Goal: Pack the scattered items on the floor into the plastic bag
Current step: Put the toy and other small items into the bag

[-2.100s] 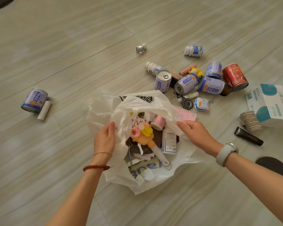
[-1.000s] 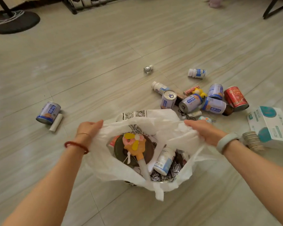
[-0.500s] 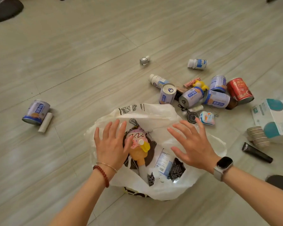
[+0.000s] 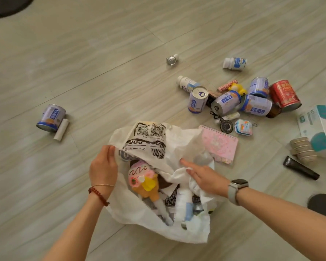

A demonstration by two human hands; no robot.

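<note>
White plastic bag [image 4: 179,147], printed with black codes, lay open on the pale wood-grain floor [image 4: 83,63]. Left hand [image 4: 103,165] pinched the bag's left edge between thumb and fingers. Right hand [image 4: 205,178] gripped a bunched fold of the right edge, forefinger stretched out, the rest curled into the plastic. Inside: a pink and yellow plush toy [image 4: 145,182] and a white bottle [image 4: 184,202]. Pink notebook [image 4: 219,146] lay just beside the bag, partly under its edge. Beyond it, a cluster of blue-labelled cans [image 4: 226,101], a red can [image 4: 284,96] and small white bottles [image 4: 234,63]. One blue can [image 4: 51,117] lay well apart at left, touching a white tube [image 4: 61,129]. Black tube [image 4: 300,168] and white box [image 4: 320,127] at right.
</note>
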